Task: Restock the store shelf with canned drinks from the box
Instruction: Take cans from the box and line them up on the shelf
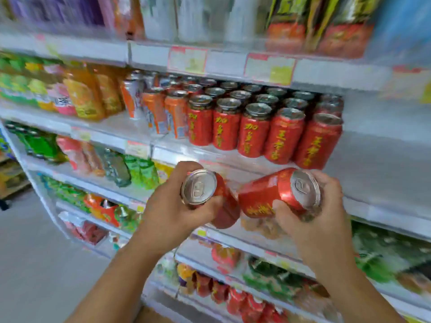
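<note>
Holding one red can (225, 207) in the left grip (177, 206), curled tight round the body just under the rim, silver lid tipped toward the camera. Clamping a second red can (268, 194) in the right grip (312, 220), lying almost sideways, lid end to the right. Carrying both low and in front of the shelf (363, 164), beneath the rows of matching red cans (254, 131). Cannot tell whether the two held cans touch at their near ends. No box in view.

Likely hazards from here:
- Could clip the close-packed front row at the shelf lip if lifting in while tilted, toppling or rolling one off.
- Could lose hold: glossy painted metal, round walls, little to bite on, and the right grip sitting mostly at the lid end.
- Could dent thin walls by knocking the pair together.

Probably needs righting each upright, then setting down on the bare white stretch just right of the rows.

Smooth red cylinders with yellow lettering, dull silver lids with pull tabs; hard, pale shelf; orange cans (158, 113) further left.
</note>
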`<state>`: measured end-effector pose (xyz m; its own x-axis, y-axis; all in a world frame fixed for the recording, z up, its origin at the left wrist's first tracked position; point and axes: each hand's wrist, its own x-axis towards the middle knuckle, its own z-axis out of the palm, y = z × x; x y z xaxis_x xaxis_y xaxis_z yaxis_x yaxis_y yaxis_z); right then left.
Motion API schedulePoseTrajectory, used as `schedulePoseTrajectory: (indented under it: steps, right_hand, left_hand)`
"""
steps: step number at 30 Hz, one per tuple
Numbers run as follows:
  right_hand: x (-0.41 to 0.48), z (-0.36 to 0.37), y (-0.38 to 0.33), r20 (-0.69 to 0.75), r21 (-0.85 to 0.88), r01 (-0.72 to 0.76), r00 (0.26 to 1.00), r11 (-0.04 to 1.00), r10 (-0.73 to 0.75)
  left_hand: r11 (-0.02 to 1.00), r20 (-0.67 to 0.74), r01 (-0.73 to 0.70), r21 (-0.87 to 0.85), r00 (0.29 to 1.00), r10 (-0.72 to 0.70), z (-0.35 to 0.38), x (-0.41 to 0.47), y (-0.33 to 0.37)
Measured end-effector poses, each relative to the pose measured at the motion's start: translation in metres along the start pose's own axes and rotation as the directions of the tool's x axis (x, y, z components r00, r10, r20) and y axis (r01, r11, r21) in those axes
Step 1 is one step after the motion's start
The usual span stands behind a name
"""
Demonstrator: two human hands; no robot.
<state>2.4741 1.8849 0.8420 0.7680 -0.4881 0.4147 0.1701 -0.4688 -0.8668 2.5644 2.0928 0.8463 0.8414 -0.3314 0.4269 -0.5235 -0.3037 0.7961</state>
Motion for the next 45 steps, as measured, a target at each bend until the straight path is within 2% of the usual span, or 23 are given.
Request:
schedulePoseTrajectory:
  steps: [7,12,15,19,24,29,36,45]
  right_hand:
    - [0.044,-0.108,0.006,-0.221,-0.190,-0.010,0.975,0.982,-0.033]
    - [0.097,-0.140,0.024,-0.184,-0.344,-0.082,0.983,0.935,0.019]
    - [0.126,-0.145,0.036,-0.145,-0.441,-0.141,0.986,0.886,0.085]
    - [0.150,-0.144,0.047,-0.126,-0.434,-0.188,0.981,0.881,0.148]
    - [0.156,-0.138,0.064,-0.053,-0.277,-0.252,0.968,0.927,0.247]
    - [0.172,-0.144,0.087,-0.048,-0.304,-0.306,0.951,0.902,0.306]
    - [0.240,-0.145,0.116,-0.057,-0.398,-0.261,0.964,0.879,0.261]
    - [0.283,-0.130,0.142,-0.160,-0.425,-0.243,0.968,0.872,0.192]
  left_hand:
    - [0.979,0.039,-0.192,-0.066,0.980,0.195,0.073,0.040,0.057]
    - [0.977,-0.010,-0.186,-0.105,0.982,0.186,0.097,0.062,0.071]
    - [0.986,-0.035,-0.158,-0.055,0.987,0.156,0.104,0.074,0.073]
    - [0.991,-0.035,-0.135,0.002,0.990,0.135,0.107,0.089,0.075]
    - [0.991,-0.040,-0.130,0.024,0.991,0.131,0.117,0.100,0.076]
    - [0.992,-0.033,-0.127,0.025,0.991,0.128,0.125,0.105,0.075]
    - [0.991,-0.064,-0.119,0.057,0.990,0.123,0.133,0.107,0.075]
    - [0.989,-0.116,-0.118,0.087,0.985,0.127,0.144,0.104,0.080]
